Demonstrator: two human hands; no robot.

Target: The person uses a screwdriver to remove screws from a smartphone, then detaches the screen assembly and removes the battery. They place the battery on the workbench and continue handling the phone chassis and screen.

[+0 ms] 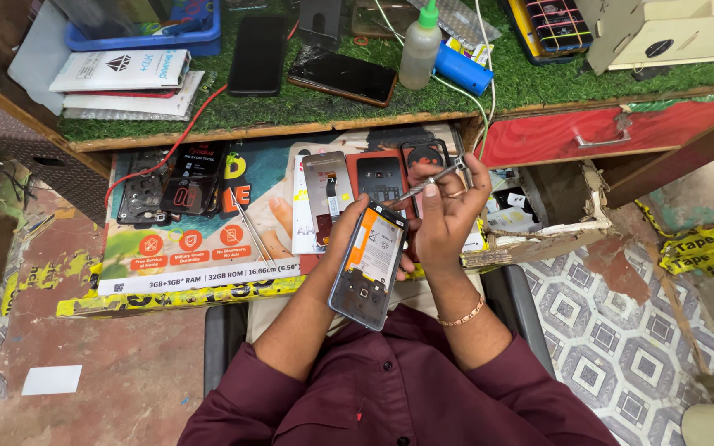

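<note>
While gripped by left hand (349, 235): opened phone (369, 264); tweezers (430, 183) in right hand (448, 219).

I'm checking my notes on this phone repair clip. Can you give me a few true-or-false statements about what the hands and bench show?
1. The left hand holds an opened phone with its back cover off. True.
2. The right hand holds a hammer. False: it holds metal tweezers, tips toward the phone.
3. A squeeze bottle with a green cap stands on the green mat. True.
4. The red drawer is pulled fully out. False: it is shut.
</note>
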